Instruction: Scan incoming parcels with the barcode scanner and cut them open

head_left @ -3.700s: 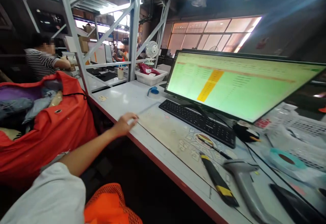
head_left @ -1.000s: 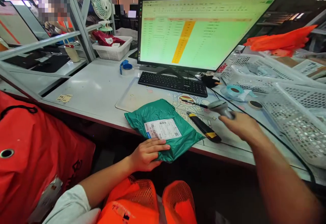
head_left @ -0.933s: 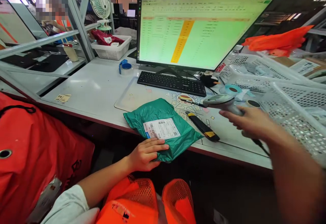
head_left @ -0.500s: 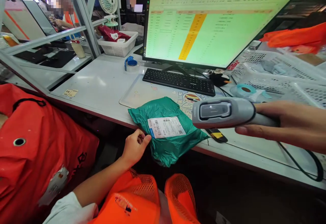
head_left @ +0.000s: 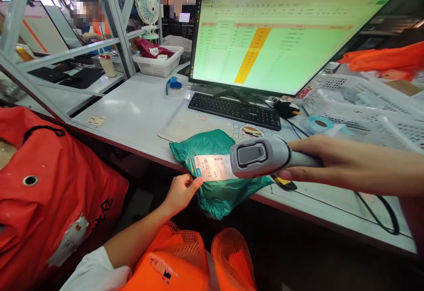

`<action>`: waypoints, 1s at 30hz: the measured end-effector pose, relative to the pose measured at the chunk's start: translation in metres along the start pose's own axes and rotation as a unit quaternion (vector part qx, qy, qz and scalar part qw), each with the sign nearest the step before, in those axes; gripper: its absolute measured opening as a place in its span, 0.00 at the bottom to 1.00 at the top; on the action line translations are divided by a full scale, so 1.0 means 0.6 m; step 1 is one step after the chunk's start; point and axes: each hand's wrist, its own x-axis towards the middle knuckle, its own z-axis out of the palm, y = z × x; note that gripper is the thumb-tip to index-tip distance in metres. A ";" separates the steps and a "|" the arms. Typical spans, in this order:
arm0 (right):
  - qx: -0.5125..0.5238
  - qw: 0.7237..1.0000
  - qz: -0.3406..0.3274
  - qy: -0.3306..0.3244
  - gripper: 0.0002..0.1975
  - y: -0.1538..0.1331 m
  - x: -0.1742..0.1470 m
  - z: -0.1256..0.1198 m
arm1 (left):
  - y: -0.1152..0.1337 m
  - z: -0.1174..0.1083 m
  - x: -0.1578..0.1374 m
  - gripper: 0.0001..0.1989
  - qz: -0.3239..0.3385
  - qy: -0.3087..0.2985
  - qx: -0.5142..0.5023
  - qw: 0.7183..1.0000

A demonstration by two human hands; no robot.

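Note:
A green plastic mailer bag (head_left: 215, 198) lies across the front edge of the desk, part of it hanging over. On its upper face is a white shipping label (head_left: 212, 167) with barcodes, lit reddish now. My left hand (head_left: 181, 194) pinches the bag's near left edge between thumb and fingers, beside the label. In my right hand (head_left: 318, 160) is a grey barcode scanner (head_left: 261, 156), gripped by its handle. The scanner's head is above the bag and covers the right end of the label.
Behind the bag stand a black keyboard (head_left: 235, 110) and a large monitor (head_left: 281, 48). Blue tape (head_left: 174, 86) and a white basket (head_left: 159, 65) are at back left. White crates (head_left: 371, 105) fill the right. A red bag (head_left: 59, 194) stands at left. Another person (head_left: 91, 17) sits beyond the frame.
My right hand has brought the scanner left, from beside the bag to over the label, which now glows reddish. My left hand keeps its pinch on the bag. The view has shifted slightly.

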 end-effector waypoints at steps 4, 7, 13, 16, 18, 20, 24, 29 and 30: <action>0.006 0.996 -0.026 -0.089 0.33 0.017 0.003 0.008 | 0.004 0.000 -0.006 0.30 0.008 -0.013 -0.035 0.999; -0.014 1.000 0.017 0.022 0.30 0.084 0.016 0.024 | 0.012 -0.013 -0.006 0.30 0.032 -0.027 -0.073 0.996; -0.128 0.943 0.249 0.182 0.24 0.277 0.061 0.116 | 0.019 -0.039 0.013 0.23 0.091 -0.007 -0.125 0.988; -0.157 0.917 0.309 0.196 0.26 0.330 0.064 0.169 | 0.018 -0.052 0.030 0.28 0.072 0.041 -0.103 0.991; -0.162 0.915 0.313 0.197 0.27 0.333 0.058 0.185 | 0.018 -0.060 0.043 0.33 0.032 0.071 -0.074 0.994; -0.163 0.908 0.326 0.207 0.28 0.315 0.054 0.179 | 0.020 -0.066 0.058 0.35 -0.013 0.069 -0.029 0.997; -0.147 0.898 0.293 0.292 0.33 0.255 0.093 0.129 | 0.035 -0.070 0.082 0.32 -0.022 0.024 0.072 0.997; -0.105 0.943 0.228 0.217 0.28 0.244 0.241 0.101 | 0.062 -0.072 0.092 0.27 -0.009 -0.032 -0.010 0.999; -0.102 0.945 0.231 0.207 0.29 0.251 0.268 0.102 | 0.068 -0.075 0.092 0.25 -0.019 -0.025 -0.045 0.999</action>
